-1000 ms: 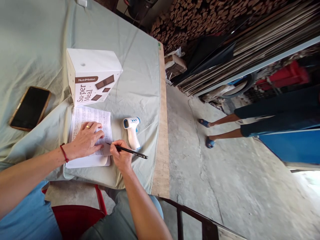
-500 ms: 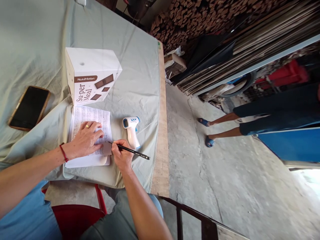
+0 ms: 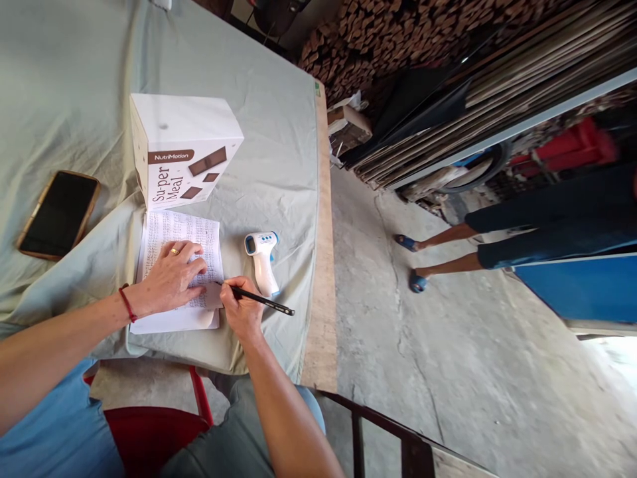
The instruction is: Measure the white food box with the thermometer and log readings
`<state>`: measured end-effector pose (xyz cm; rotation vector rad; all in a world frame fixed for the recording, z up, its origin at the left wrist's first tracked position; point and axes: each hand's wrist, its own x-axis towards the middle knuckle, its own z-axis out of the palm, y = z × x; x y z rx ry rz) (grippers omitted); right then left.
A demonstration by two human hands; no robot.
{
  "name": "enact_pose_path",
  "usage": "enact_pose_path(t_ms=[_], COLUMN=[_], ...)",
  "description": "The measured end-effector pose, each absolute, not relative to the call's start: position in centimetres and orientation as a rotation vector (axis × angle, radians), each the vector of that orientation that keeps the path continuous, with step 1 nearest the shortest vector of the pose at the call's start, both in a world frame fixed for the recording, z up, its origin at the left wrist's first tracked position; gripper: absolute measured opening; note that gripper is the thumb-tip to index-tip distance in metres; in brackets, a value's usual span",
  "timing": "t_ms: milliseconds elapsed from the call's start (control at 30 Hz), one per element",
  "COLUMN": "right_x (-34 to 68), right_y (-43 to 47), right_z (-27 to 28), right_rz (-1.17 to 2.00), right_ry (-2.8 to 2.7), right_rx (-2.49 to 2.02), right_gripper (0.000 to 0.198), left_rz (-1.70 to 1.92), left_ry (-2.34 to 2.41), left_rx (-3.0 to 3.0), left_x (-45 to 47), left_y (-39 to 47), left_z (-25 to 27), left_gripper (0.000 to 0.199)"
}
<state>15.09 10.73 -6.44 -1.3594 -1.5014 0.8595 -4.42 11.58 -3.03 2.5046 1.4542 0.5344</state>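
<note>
Sheets of paper (image 3: 164, 323) covered in rows of small handwriting lie on the cloth-covered table. My left hand (image 3: 174, 275), with a ring and a red wrist cord, rests over them, its fingers loosely bent and apart. In my right hand (image 3: 242, 312) a black pen (image 3: 271, 304) is pinched, its tip at the paper's right edge. Just beyond that hand lies a white and blue infrared thermometer (image 3: 263, 262). Behind the paper stands a white NutriMotion box (image 3: 186, 149).
A phone (image 3: 60, 214) in a brown-edged case lies at the left. The table's bare wooden edge (image 3: 321, 299) runs along the right. Beyond it, a person in blue sandals (image 3: 417, 281) stands on the concrete floor (image 3: 368, 318). Stacked firewood (image 3: 368, 40) fills the back.
The pen's back end has dipped slightly left and up in my right hand. My left hand, the paper and the box have stayed where they were.
</note>
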Motion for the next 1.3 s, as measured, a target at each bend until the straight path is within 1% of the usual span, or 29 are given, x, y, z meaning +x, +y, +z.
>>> enact_pose_path(t_ms=[367,633,767,867,967,1000,1067,1133,1167,1233,1300], right_x=[15.2,15.1,15.3,15.7,16.4,16.7,17.1,17.3,17.3,17.3,17.4], right_y=[10.5,10.7,10.6,10.6,11.0,11.3,11.8,12.4,12.6,12.9,13.1], right_z=[-6.1,-6.2,-6.4,-6.5,-6.4,-6.5,-6.8,-7.1,-7.3,-7.4,-7.2], right_rz=[0.823,0.869,0.844,0.739,0.545,0.478,0.364,0.295,0.273,0.22,0.112], right_ry=[-1.443,-1.469,-1.534,-1.593,-1.73,-1.792,-1.918,-2.028,-2.073,-2.106,-2.041], right_rx=[-1.398,-1.38,-1.374,-1.359,-1.267,-1.229,-1.192,-1.202,-1.207,-1.192,-1.22], right_gripper=[0.012,0.012,0.012,0.013,0.013,0.015,0.026,0.039,0.043,0.047,0.044], left_rz=[0.554,0.52,0.52,0.529,0.514,0.516,0.543,0.651,0.767,1.138,1.608], left_ry=[1.429,1.449,1.439,1.444,1.443,1.437,1.41,1.374,1.368,1.405,1.51], left_rx=[2.5,2.484,2.501,2.505,2.502,2.496,2.463,2.394,2.347,2.26,2.153], left_x=[-4.6,-4.5,-4.5,-4.5,-4.6,-4.6,-4.8,-5.0,-5.2,-5.9,-7.0], left_y=[11.6,11.6,11.6,11.6,11.6,11.6,11.7,12.0,12.2,12.7,13.6], left_z=[-3.0,-2.8,-2.8,-2.9,-3.1,-3.2,-3.3,-3.0,-2.6,-1.7,-0.8], left_gripper=[0.014,0.017,0.017,0.016,0.018,0.019,0.018,0.012,0.009,0.011,0.02])
